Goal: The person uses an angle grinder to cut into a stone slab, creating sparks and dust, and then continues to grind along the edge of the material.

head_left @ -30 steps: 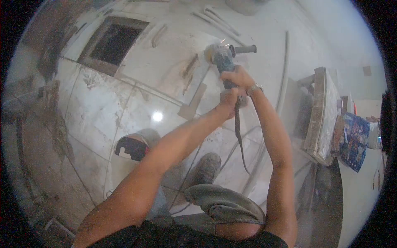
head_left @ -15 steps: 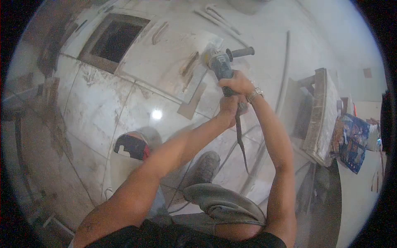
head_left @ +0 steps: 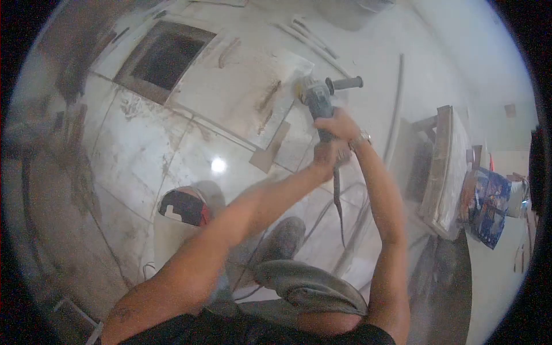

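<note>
An angle grinder [head_left: 317,99] is gripped by both hands over the right edge of a large pale tile [head_left: 230,86]. My right hand [head_left: 339,123], with a watch on the wrist, is wrapped round its body. Behind it, my left hand [head_left: 332,153] closes round the rear end, where a dark cord [head_left: 338,201] hangs down. The side handle [head_left: 348,83] sticks out to the right, with no hand on it. The grinder's head is close over the tile edge, and pale dust hazes the area. A brown smear marks the tile left of the head.
A square opening [head_left: 167,57] in the floor lies at the upper left. A bucket [head_left: 172,230] holding dark and red things stands by my left arm. A long pipe [head_left: 397,103], a wooden frame [head_left: 440,167] and a blue bag [head_left: 487,204] are on the right.
The grinder and both hands have shifted slightly right and toward me, along the tile's edge. The view has moved a little too. Both hands keep their grip.
</note>
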Motion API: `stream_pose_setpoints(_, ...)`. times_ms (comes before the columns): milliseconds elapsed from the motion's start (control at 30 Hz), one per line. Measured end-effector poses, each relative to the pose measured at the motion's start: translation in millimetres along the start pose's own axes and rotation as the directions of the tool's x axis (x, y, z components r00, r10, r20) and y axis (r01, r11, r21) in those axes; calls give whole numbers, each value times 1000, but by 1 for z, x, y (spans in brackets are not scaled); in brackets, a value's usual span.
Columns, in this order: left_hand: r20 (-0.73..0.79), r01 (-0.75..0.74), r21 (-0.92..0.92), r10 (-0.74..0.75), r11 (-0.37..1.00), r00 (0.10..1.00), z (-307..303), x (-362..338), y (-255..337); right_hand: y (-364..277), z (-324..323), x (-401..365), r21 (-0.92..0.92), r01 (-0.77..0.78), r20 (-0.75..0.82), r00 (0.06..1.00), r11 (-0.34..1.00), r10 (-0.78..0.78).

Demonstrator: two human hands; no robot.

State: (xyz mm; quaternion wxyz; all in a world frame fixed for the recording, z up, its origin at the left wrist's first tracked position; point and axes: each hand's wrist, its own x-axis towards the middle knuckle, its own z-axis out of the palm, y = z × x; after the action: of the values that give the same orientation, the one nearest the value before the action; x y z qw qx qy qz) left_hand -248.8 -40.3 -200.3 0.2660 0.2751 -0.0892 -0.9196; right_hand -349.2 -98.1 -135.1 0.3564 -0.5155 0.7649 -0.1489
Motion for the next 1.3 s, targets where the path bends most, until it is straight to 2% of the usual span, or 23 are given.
stream_pose_setpoints(67, -141, 4, -12, -6, 1000, 990, 23, -28, 0, -6, -2, -16, 3, 4, 92, 996, 1000, -4)
stream_pose_setpoints(200, -214, -86, 45, 94, 995, 972, 28, -23, -2, 9, -1, -2, 19, -5, 137, 991, 1000, 2)
stream_pose_setpoints(233, -219, -79, 49, 88, 996, 972, 17, -1, -9, 1, -6, 4, -63, -27, 87, 996, 998, 32)
stream_pose_setpoints(267, -11, -222, 222, 230, 949, 973, -9, 33, -25, -4, -9, 12, -141, -56, 34, 998, 988, 61)
stream_pose_setpoints(300, 222, -385, 352, 324, 853, 920, -22, 56, -30, -1, -12, 23, -132, -63, 32, 997, 989, 68)
stream_pose_setpoints(333, 225, -381, 357, 317, 853, 921, -14, 59, -16, 5, -16, 36, -71, -51, 42, 998, 996, 54)
stream_pose_setpoints(367, 166, -186, 170, 158, 968, 973, -4, 63, 0, 11, -19, 49, -12, -34, 49, 998, 999, 35)
stream_pose_setpoints(400, 141, 19, -34, -14, 999, 990, 6, 63, 15, 16, -23, 60, -12, -31, 43, 999, 999, 31)
stream_pose_setpoints(433, 146, 13, -35, -8, 999, 989, 13, 64, 28, 18, -28, 69, -13, -69, 38, 997, 998, 69)
stream_pose_setpoints(500, 67, 95, 77, -100, 993, 993, 22, 59, 44, 14, -32, 69, -18, -101, 30, 994, 995, 102)
stream_pose_setpoints(567, 47, 75, 59, -78, 995, 996, 24, 50, 43, -11, -38, 51, -41, -155, -29, 988, 987, 154)
stream_pose_setpoints(600, 24, 59, 40, -60, 997, 998, 25, 45, 43, -2, -32, 54, -46, -149, -30, 989, 988, 148)
stream_pose_setpoints(667, -1, 47, 45, -47, 998, 999, 24, 32, 36, 29, -15, 65, -165, -31, -68, 997, 986, 20)
stream_pose_setpoints(733, -35, 48, 52, -47, 997, 998, 17, 43, 28, 20, -18, 65, -127, -13, -55, 998, 992, 6)
stream_pose_setpoints(800, 123, 17, -31, -13, 999, 992, 5, 71, 17, 13, -20, 57, -82, -19, -43, 999, 996, 15)
stream_pose_setpoints(867, 161, 46, -10, -44, 999, 986, 7, 83, 34, -2, -32, 64, -34, -76, -39, 996, 997, 75)
stream_pose_setpoints(933, 202, 62, 10, -63, 998, 977, 7, 86, 43, -6, -35, 66, -59, -74, -83, 994, 996, 69)
stream_pose_setpoints(1000, 131, 94, 98, -106, 991, 986, 5, 86, 47, -2, -34, 67, -82, -74, -119, 991, 994, 64)
stream_pose_setpoints(1033, 131, 91, 97, -103, 991, 986, 4, 80, 48, 4, -29, 65, -26, -96, -111, 990, 995, 92)
stream_pose_setpoints(1100, 2, 87, 198, -89, 976, 996, 3, 57, 36, 11, -20, 54, 30, -121, -101, 987, 992, 123)
stream_pose_setpoints(1133, 4, 89, 196, -91, 977, 996, 8, 41, 32, 9, -15, 42, 51, -117, -66, 990, 992, 120)
stream_pose_setpoints(1200, -64, 23, 56, -19, 998, 998, 7, 7, 17, 14, -2, 18, 72, -134, -19, 991, 988, 136)
stream_pose_setpoints(1300, -104, 73, 99, -63, 992, 993, -4, -18, -11, 18, 16, -15, 74, -65, -1, 998, 995, 65)
